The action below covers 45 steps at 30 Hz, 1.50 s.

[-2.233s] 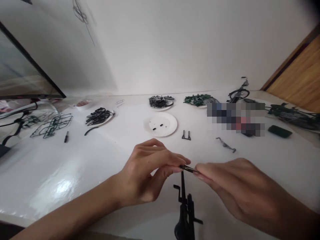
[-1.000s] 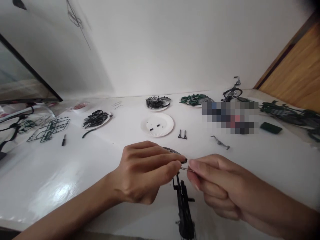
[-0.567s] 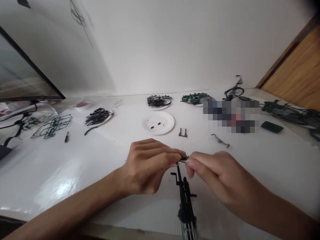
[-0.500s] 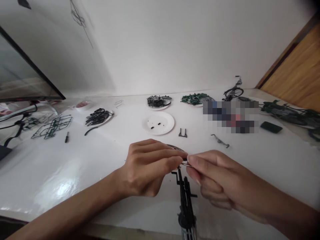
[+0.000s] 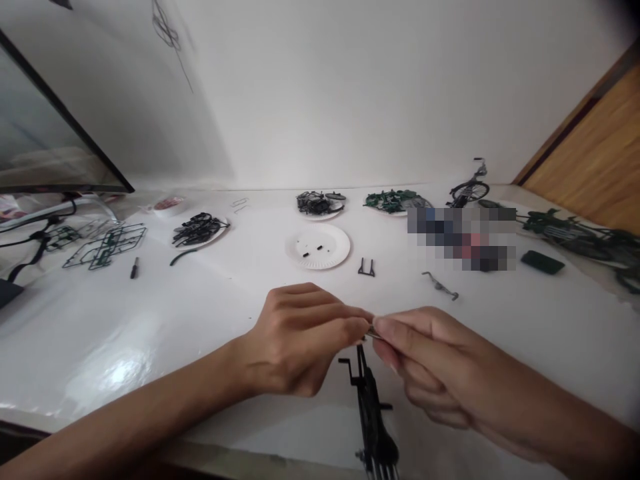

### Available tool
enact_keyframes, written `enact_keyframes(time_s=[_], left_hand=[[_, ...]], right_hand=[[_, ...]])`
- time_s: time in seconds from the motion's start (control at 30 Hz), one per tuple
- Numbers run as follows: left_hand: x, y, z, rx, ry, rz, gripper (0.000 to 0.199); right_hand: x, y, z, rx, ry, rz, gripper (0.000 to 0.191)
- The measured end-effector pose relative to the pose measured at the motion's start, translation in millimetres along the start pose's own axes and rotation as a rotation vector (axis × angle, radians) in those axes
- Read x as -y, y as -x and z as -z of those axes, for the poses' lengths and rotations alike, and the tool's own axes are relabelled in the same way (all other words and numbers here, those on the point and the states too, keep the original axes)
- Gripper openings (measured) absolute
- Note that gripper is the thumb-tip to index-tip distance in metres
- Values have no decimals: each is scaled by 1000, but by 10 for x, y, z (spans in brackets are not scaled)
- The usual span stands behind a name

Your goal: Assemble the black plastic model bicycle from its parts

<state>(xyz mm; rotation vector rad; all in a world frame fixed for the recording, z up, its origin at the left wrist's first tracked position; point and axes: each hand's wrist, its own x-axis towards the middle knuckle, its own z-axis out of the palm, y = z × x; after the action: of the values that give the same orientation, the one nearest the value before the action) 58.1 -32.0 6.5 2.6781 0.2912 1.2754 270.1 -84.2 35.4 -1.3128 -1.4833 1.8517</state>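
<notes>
The slim black bicycle assembly (image 5: 373, 419) has pedals (image 5: 344, 361) jutting both sides; at its far end, left hand (image 5: 303, 340) and right hand (image 5: 443, 363) pinch a glinting strip (image 5: 374, 333).

We see soft, rather dim grey light, with a faint shadow down the left of the wall (image 5: 325, 93). White glare pools on the glossy bench (image 5: 210, 287) at lower left. The small pinched piece (image 5: 373, 331) is blurred, a blocky mosaic (image 5: 465, 240) hides a patch at right, and the upper-right corner darkens.
</notes>
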Motion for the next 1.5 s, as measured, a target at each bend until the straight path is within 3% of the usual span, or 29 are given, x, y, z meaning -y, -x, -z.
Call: enact_keyframes(time_s=[0.07,0.17,0.23,0.33,0.4,0.5,0.6,0.7,0.8,0.97,1.07,1.2,1.33,1.5], left_hand=[[11,-2,9,24,-10,-28,29],[43,-13,18,49,53,27,21],[65,-16,33,53,100,102,20],[97,-6,86,43,196,233,24],[124,9,138,10,283,340,22],[185,39,205,-82,436,517,16],[267,62,239,-114,612,641,16],[325,68,252,-46,770,697,16],[323,60,245,-15,934,706,16],[270,50,184,-37,1109,708,18],[285,57,162,-10,1120,725,17],[361,81,202,2,1088,827,23],[445,115,308,110,1200,887,50],[385,79,435,287,1313,778,61]], right_hand=[[52,14,4,106,-236,-135,41],[58,-9,54,88,-176,-79,42],[23,-49,110,-28,73,27,46],[-64,-139,242,-352,611,231,42],[-138,-209,362,-511,916,284,34],[-249,-294,536,-587,1139,232,28],[-301,-329,618,-637,1186,219,24],[-268,-329,564,-686,1153,370,25],[-200,-323,389,-649,851,501,28],[-158,-363,92,-241,236,391,33],[-177,-381,70,-120,71,330,26],[-197,-359,155,-166,-21,278,20],[-196,-348,203,-273,80,303,19],[-174,-322,207,-547,436,584,5]])
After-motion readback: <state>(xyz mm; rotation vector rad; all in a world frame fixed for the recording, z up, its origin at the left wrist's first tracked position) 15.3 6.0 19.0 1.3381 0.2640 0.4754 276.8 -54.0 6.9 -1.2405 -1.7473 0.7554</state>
